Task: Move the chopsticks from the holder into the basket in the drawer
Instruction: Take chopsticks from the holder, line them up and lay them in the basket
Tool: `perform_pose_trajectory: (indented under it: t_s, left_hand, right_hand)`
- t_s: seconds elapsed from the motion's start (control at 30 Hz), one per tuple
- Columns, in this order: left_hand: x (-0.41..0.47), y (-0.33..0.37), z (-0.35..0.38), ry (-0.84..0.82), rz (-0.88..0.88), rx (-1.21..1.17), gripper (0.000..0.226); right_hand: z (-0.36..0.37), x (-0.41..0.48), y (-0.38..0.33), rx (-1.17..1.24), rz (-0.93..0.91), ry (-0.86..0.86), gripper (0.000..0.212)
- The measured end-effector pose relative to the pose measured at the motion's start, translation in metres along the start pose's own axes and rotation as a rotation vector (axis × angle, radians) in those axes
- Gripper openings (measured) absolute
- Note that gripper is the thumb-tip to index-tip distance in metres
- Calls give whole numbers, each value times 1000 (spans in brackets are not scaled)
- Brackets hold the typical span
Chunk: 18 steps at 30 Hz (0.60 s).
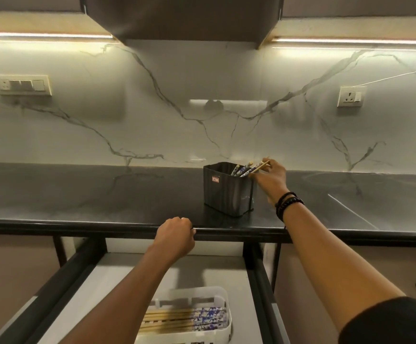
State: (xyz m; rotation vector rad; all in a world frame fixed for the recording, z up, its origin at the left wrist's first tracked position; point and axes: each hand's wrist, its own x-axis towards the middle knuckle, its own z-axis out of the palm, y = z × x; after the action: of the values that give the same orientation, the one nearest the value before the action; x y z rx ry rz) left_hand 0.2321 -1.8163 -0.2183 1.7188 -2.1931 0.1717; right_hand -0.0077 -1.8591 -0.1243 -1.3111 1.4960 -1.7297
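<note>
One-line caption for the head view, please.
Right hand pinches chopsticks in the holder; left hand, curled, rests at the counter edge above the basket in the open drawer.

Dim, warm-greenish cast. LED strips (45,35) under cabinets (189,16) throw light down wall (152,125); strip reflection glares mid-wall, thin bright streaks on glossy counter (78,194). Dark shadows fall on drawer (234,276) floor. Wide-angle bend bows counter edge, strips. Whole view soft; right hand (270,178) slightly blurred.

Black holder (226,192) on dark, perhaps stone countertop (78,194)
</note>
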Motion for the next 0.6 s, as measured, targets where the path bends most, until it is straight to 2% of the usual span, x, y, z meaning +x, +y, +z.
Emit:
perform_pose_trajectory:
  t_s: [0.4,0.6]
  left_hand:
    - [-4,-1,2,31,73,8,26]
    - [-5,-1,4,20,93,57,27]
  right_hand:
    - [11,-19,-11,-218,-278,-161,74]
    - [17,-27,-15,-335,-388,-186,70]
